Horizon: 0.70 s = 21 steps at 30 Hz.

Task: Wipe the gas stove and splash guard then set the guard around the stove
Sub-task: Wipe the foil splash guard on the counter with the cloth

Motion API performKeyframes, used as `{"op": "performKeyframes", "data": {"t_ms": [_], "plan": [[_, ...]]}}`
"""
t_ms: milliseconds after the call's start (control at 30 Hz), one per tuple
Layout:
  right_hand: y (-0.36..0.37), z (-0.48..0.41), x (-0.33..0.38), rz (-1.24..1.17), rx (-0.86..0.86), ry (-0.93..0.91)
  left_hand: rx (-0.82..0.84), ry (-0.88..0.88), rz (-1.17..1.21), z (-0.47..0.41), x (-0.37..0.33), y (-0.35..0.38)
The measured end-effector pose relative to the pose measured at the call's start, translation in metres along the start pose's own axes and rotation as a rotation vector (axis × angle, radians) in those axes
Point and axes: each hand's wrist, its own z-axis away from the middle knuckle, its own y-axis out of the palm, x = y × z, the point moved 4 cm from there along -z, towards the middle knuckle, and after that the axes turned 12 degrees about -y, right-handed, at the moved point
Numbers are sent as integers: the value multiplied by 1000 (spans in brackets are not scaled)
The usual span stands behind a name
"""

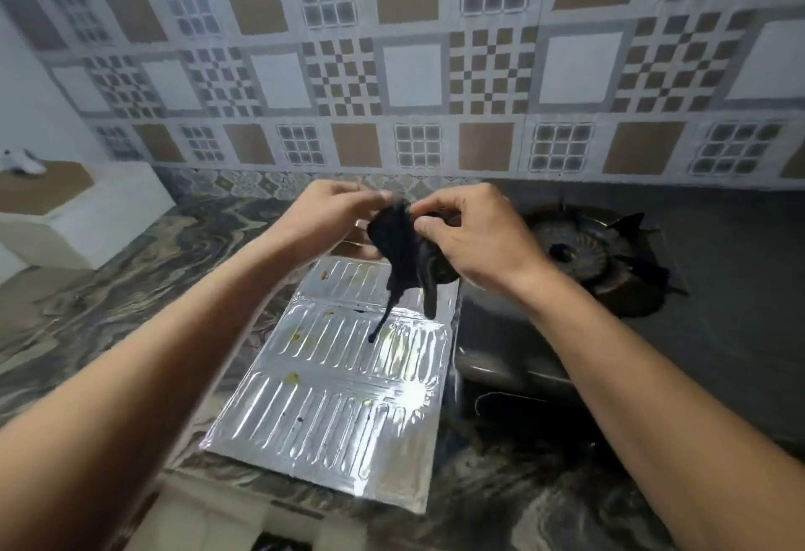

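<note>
Head view, 1 frame.

- L hand point(335, 210): fingers curled, thumb and fingertips pinching the top L part of the cloth point(398, 241). Nothing else in it.
- R hand point(470, 237): fingers curled, pinching the top R part of the same cloth. The two hands are close together, nearly touching at the fingertips.
- Cloth: dark, bunched, held up in the air btwn both hands. Two thin tails hang down from it. Cannot tell whether the longer tail's tip touches the guard.
- Guard point(339, 385): silver ribbed foil sheet, lying flat on the counter point(130, 289), 3 panels in view. It sits below and nearer than the hands. Far end is partly hidden behind cloth and hands. Neither hand touches it. Yellowish spots and a few dark specks on the surface.
- Stove point(718, 311): dark, R of the guard and just beside its R edge; contact btwn them cannot be confirmed. Burner point(579, 250) with pot support lies below and R of the R hand, apart from it.
- Other: patterned tile wall point(414, 71) behind; white box point(87, 219) at far L on the counter, well apart from the guard.
- Frame somewhat blurred at the hands.
</note>
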Motion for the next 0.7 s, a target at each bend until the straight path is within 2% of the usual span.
{"op": "performKeyframes", "data": {"t_ms": [67,233,333,467,600,700], "plan": [[24,-9,1,-25,-39,48,113,-50,103,-17,9,-12],[74,-33,-14,-74,-126,205,215,-86,126,-62,30,-43],[94,-47,-25,-79,-220,283,260,-48,4,-88,44,-60],[115,-64,-37,-274,-289,396,207,99,-199,-134,67,-85],[130,-80,-53,-445,-329,480,420,20,-306,-176,91,-88],[139,-95,-70,-431,-316,517,461,32,-266,-201,93,-87]]}}
